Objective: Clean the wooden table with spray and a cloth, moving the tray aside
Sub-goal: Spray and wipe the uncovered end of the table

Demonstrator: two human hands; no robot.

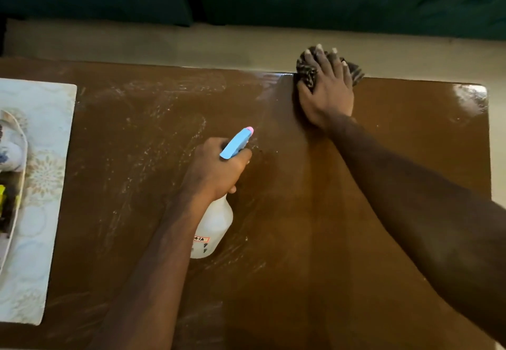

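Brown wood of the table (383,185) shows pale streaks on its left half and a glossy sheen on its right. I see the dark striped cloth (306,71) bunched at the far edge under the right hand (327,94), whose fingers lie spread and fairly straight, pressing it down. The left hand (216,168) curls round the neck of the white spray bottle (216,223), its blue nozzle pointing toward the cloth. A pale floral tray (46,119) sits at the left end, well apart.

Left hand (216,170) grips spray bottle (215,226); right hand (327,94) presses cloth (306,68) on table (383,157).
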